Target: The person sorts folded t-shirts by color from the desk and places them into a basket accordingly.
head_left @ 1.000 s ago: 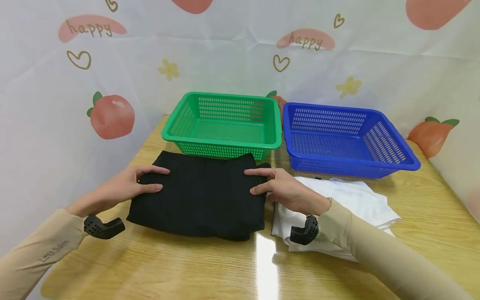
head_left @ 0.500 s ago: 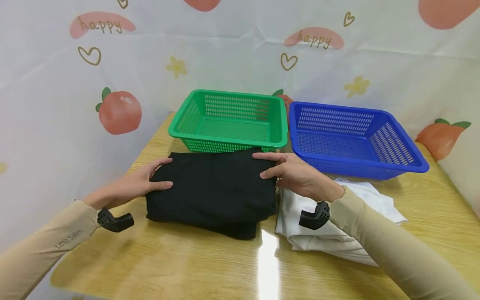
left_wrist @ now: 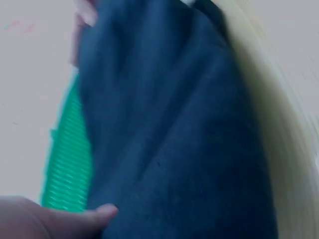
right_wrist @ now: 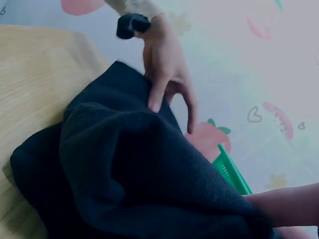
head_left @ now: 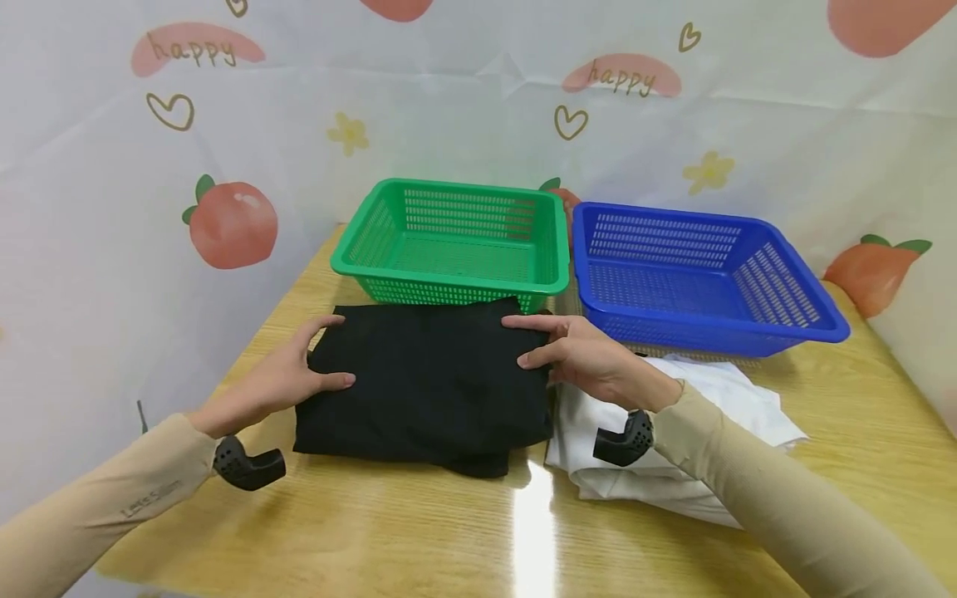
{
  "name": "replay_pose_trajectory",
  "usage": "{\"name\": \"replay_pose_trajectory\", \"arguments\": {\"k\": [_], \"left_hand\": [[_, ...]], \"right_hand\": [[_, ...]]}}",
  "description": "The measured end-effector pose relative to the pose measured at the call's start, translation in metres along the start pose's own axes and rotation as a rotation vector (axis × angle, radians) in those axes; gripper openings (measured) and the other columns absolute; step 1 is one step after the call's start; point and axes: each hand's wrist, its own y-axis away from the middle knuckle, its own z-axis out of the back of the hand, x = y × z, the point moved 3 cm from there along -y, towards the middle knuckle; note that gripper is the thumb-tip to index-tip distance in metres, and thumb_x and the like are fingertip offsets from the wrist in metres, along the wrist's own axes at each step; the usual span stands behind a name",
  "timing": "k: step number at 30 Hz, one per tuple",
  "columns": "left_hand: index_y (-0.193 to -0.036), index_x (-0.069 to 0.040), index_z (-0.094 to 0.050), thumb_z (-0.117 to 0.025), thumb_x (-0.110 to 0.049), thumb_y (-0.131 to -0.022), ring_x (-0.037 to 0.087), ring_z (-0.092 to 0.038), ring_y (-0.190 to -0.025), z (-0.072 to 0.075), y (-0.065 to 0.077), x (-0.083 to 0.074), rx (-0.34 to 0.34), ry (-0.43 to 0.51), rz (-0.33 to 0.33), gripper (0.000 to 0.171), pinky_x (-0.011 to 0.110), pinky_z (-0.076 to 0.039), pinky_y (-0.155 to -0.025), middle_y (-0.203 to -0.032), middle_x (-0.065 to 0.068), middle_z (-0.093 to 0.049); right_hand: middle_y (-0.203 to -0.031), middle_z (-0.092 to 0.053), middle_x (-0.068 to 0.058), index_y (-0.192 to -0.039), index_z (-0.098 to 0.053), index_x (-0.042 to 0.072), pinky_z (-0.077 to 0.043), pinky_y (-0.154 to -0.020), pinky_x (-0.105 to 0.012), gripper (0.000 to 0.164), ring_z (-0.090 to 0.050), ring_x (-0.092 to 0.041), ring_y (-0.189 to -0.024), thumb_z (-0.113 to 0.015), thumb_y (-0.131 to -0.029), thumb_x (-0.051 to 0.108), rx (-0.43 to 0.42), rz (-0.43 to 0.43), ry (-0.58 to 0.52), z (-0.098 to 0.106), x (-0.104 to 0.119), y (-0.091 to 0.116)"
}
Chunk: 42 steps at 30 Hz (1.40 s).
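Note:
A folded black garment (head_left: 426, 382) spans the table in front of the green basket, a layer sticking out at its near right corner. My left hand (head_left: 280, 378) holds its left end, thumb on top and index finger at the far corner. At the right end my right hand (head_left: 591, 353) pinches the cloth, with thumb and index finger on top and the other fingers partly hidden. In the right wrist view the garment (right_wrist: 149, 169) bulges in loose folds between both hands. The left wrist view is blurred; a thumb (left_wrist: 89, 219) touches the garment's edge there.
Behind the garment stands a green basket (head_left: 449, 286), with a blue basket (head_left: 695, 332) to its right. A folded white garment (head_left: 658, 465) lies on the wooden table (head_left: 374, 531), partly under my right forearm. A printed cloth backdrop (head_left: 449, 100) hangs behind.
The black garment's near edge has shifted, and a lower layer now shows at the near right. My right hand moved slightly away from me; my left hand moved a little to the right.

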Motion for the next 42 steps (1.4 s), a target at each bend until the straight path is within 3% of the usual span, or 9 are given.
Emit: {"name": "replay_pose_trajectory", "arguments": {"k": [3,10,13,17,21,28,33,37,42], "left_hand": [[-0.147,-0.004,-0.039,-0.077,-0.027,-0.088,0.042,-0.052,-0.111,0.011,0.009,-0.008,0.056,0.097,-0.008,0.074,0.044,-0.050,-0.083,-0.142,0.027,-0.037],[-0.139,-0.010,-0.055,-0.065,-0.013,-0.097,0.032,-0.064,-0.108,0.030,0.019,-0.014,0.315,0.568,0.114,0.043,0.042,-0.052,-0.090,-0.131,0.016,-0.056],[-0.140,-0.012,-0.055,-0.063,-0.010,-0.098,0.032,-0.064,-0.109,0.032,0.020,-0.014,0.335,0.608,0.070,0.044,0.043,-0.051,-0.091,-0.127,0.016,-0.061],[-0.143,-0.013,-0.052,-0.067,-0.014,-0.095,0.029,-0.063,-0.111,0.032,0.021,-0.015,0.241,0.537,-0.004,0.050,0.038,-0.051,-0.092,-0.134,0.013,-0.055],[-0.141,-0.016,-0.056,-0.071,-0.021,-0.093,0.021,-0.062,-0.105,0.037,0.021,-0.021,0.109,0.387,-0.083,0.050,0.029,-0.050,-0.090,-0.120,0.005,-0.058],[-0.145,-0.029,-0.049,-0.070,-0.025,-0.094,0.013,-0.048,-0.126,0.060,0.028,-0.045,0.043,0.165,-0.201,0.056,0.021,-0.046,-0.092,-0.143,-0.006,-0.046],[-0.149,-0.033,-0.044,-0.072,-0.023,-0.093,0.014,-0.053,-0.122,0.077,0.019,-0.066,0.013,0.100,-0.275,0.063,0.021,-0.047,-0.091,-0.140,-0.002,-0.050],[-0.152,-0.034,-0.039,-0.071,-0.022,-0.093,0.014,-0.049,-0.126,0.089,-0.007,-0.078,-0.008,0.099,-0.323,0.068,0.020,-0.046,-0.092,-0.145,0.003,-0.047],[-0.154,-0.039,-0.030,-0.069,-0.025,-0.094,0.020,-0.042,-0.135,0.097,-0.054,-0.090,0.010,0.074,-0.332,0.073,0.032,-0.044,-0.100,-0.153,0.004,-0.038]], "right_hand": [[-0.136,-0.055,-0.015,-0.144,-0.052,0.011,-0.053,-0.085,-0.046,0.066,-0.063,-0.028,-0.109,-0.068,-0.084,-0.009,0.020,0.013,0.006,-0.001,0.001,0.001],[-0.137,-0.051,-0.014,-0.141,-0.057,0.014,-0.050,-0.093,-0.044,0.064,-0.058,-0.030,-0.118,-0.071,-0.082,-0.009,0.030,0.057,0.029,0.000,0.008,0.009],[-0.130,-0.058,-0.013,-0.141,-0.057,0.015,-0.050,-0.093,-0.041,0.065,-0.058,-0.029,-0.118,-0.072,-0.082,-0.007,0.027,0.066,0.033,0.003,0.011,0.010],[-0.103,-0.069,-0.006,-0.141,-0.057,0.018,-0.051,-0.081,-0.032,0.065,-0.063,-0.023,-0.104,-0.073,-0.083,-0.005,0.018,0.070,0.037,0.008,0.016,0.011],[-0.068,-0.056,0.004,-0.143,-0.054,0.019,-0.047,-0.073,-0.029,0.065,-0.059,-0.015,-0.080,-0.073,-0.084,-0.002,0.032,0.088,0.049,0.010,0.022,0.015],[-0.058,-0.039,0.007,-0.146,-0.050,0.021,-0.047,-0.077,-0.032,0.065,-0.055,-0.016,-0.075,-0.072,-0.088,0.002,0.081,0.194,0.114,0.013,0.043,0.031],[-0.093,-0.065,-0.006,-0.148,-0.048,0.020,-0.051,-0.085,-0.032,0.064,-0.061,-0.025,-0.101,-0.069,-0.091,-0.001,0.101,0.299,0.105,0.019,0.071,0.036],[-0.146,-0.046,-0.015,-0.150,-0.045,0.015,-0.046,-0.099,-0.041,0.064,-0.047,-0.032,-0.130,-0.063,-0.093,-0.008,0.122,0.412,0.072,0.032,0.094,0.024],[-0.143,-0.048,-0.018,-0.147,-0.049,0.019,-0.046,-0.098,-0.038,0.063,-0.047,-0.030,-0.130,-0.063,-0.092,-0.007,0.033,0.469,0.145,0.057,0.107,-0.003]]}}
